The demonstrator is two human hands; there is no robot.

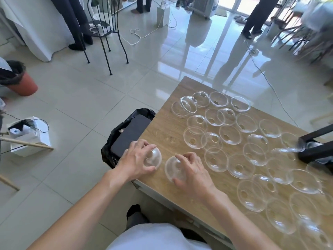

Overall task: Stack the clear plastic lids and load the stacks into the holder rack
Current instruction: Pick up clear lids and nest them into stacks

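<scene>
- Head view: two clear domed lids are held at the near left corner of the wooden table (167,123), just beside each other but not touching.
- The left hand (138,159) is curled over one lid (153,158) from above; the fingers are closed around its rim, so this lid is gripped. Whether it is lifted or rests on the table cannot be told.
- The right hand (193,173) is wrapped on a second lid (173,168), with the thumb at the near edge and the fingers over the far edge. The dome of this lid seems to be turned toward the left hand.
- The coming move is judged to be the joining of these two lids into one stack. The gap between them runs left to right, so a short sideways move of either hand is enough; both hands are equally near.
- The lids are round, so no long axis is to be considered; only the dome direction must agree for nesting.
- The loose lids (239,148) are spread over the table to the right of and beyond the hands; most lie with the opening up. The right hand is clearly nearer to them.
- The dark holder rack (317,150) stands at the far right edge, well apart from both hands, on the side of the right hand. A lid seems to lie inside it already, but this is blurred.
- A bin with a black bag (115,139) stands on the floor just beside the table corner, under the left hand; a dropped lid could fall there.
</scene>
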